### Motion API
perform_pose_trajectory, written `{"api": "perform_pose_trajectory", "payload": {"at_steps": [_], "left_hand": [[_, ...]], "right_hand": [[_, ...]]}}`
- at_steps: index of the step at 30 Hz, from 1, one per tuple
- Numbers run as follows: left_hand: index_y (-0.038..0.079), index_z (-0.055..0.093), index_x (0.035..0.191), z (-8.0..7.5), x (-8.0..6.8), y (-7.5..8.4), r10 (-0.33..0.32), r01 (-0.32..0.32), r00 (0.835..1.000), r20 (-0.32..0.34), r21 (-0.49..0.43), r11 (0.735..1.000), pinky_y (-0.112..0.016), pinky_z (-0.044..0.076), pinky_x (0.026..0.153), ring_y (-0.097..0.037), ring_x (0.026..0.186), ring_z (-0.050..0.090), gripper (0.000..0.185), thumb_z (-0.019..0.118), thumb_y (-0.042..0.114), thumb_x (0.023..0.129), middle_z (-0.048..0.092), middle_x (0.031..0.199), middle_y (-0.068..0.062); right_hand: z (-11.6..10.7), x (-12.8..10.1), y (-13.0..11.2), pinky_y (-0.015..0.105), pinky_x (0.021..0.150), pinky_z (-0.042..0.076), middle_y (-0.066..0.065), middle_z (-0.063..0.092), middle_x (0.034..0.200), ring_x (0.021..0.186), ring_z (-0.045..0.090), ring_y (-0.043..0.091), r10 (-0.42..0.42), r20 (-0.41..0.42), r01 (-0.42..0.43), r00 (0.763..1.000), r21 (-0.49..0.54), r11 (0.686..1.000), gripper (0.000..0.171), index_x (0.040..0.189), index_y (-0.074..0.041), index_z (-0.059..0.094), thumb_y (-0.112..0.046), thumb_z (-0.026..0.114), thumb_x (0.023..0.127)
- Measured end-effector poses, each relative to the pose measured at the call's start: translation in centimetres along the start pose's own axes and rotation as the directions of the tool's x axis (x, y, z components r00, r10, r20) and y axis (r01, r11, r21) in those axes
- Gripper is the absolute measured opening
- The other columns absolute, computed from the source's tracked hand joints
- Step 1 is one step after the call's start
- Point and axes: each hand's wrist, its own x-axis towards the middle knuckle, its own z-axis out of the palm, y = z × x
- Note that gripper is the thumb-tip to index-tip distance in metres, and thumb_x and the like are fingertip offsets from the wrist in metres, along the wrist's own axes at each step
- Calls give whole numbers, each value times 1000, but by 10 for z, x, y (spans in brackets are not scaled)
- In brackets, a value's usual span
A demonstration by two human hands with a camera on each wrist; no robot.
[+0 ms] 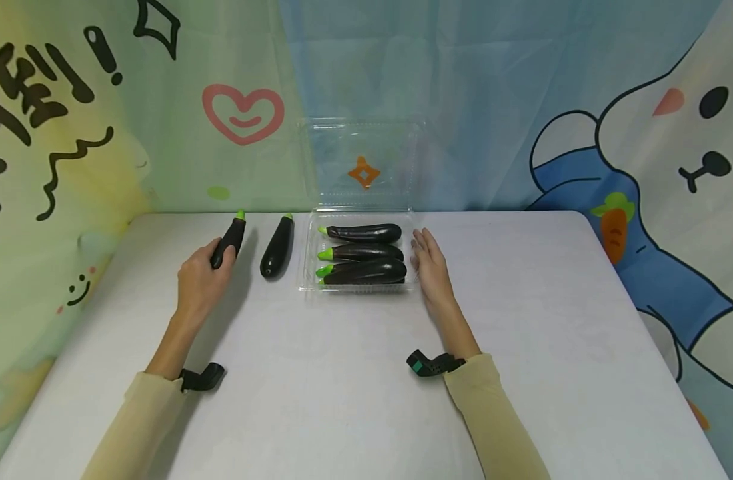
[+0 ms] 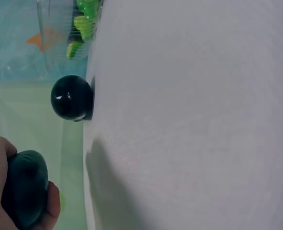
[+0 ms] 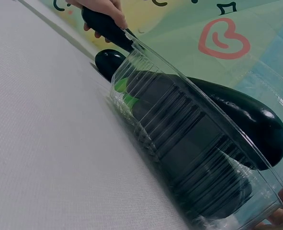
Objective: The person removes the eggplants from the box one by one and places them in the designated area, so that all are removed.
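Note:
My left hand [image 1: 203, 280] grips a dark eggplant with a green stem tip [image 1: 233, 235], held above the table's left part, its shadow falling to the right. Its rounded end faces the camera in the left wrist view. Just right of that hand, a second eggplant [image 1: 277, 250] lies on the table, stem pointing away. A clear plastic clamshell box [image 1: 303, 267] stands at the middle back with several eggplants [image 1: 366, 272] lying sideways inside, stems to the left. Against the box's right wall, my right hand [image 1: 434, 272] rests with straight fingers.
The box's transparent lid [image 1: 396, 160] stands raised behind it, in front of a printed cloth backdrop [image 1: 480, 100]. A white table [image 1: 342, 387] spreads beneath everything, its far edge just behind the box. Each wrist carries a black camera [image 1: 203, 377].

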Motion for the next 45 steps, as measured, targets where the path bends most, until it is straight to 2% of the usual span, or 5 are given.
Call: {"api": "perform_pose_trajectory", "payload": {"at_steps": [8, 16, 21, 26, 45], "left_hand": [[-6, 58, 129, 5, 2, -2, -2, 2, 1000, 3, 3, 1000, -55, 47, 79, -45, 96, 60, 58, 64, 38, 92, 61, 112, -30], [-1, 59, 130, 13, 10, -2, 23, -23, 999, -40, -7, 1000, -56, 48, 81, -46, 98, 62, 49, 66, 28, 91, 64, 114, -31], [5, 61, 131, 21, 20, 1, -32, 30, 999, -41, -35, 999, -56, 46, 87, -46, 106, 61, 47, 67, 29, 91, 64, 118, -30], [6, 60, 132, 28, 27, 3, -96, 95, 995, -10, -56, 994, -56, 46, 91, -44, 112, 60, 48, 67, 31, 91, 63, 124, -27], [7, 60, 133, 45, 37, -1, -168, 168, 986, 14, -84, 982, -54, 44, 100, -42, 121, 57, 50, 65, 36, 92, 61, 130, -22]], "right_hand": [[0, -1, -2, 41, 120, 24, 11, 20, 162, 150, 21, 24, -4, 3, 4, 1000, 17, 1000, 56, 156, -3, 8, -9, 30, 105], [-4, 9, 13, 38, 119, 27, 7, 22, 162, 150, 24, 21, -29, -4, 29, 1000, -27, 999, 56, 156, -6, 9, -15, 31, 106], [-4, 10, 12, 37, 119, 27, 6, 23, 162, 149, 24, 20, -29, -11, 29, 1000, -22, 999, 57, 156, -7, 9, -16, 32, 105], [-4, 10, 13, 36, 119, 26, 5, 21, 163, 150, 24, 19, -24, -5, 23, 1000, -23, 999, 57, 156, -8, 8, -16, 32, 105], [-5, 13, 15, 37, 120, 26, 4, 21, 163, 150, 23, 18, -13, -1, 13, 1000, 0, 1000, 58, 157, -9, 7, -17, 33, 106]]}}
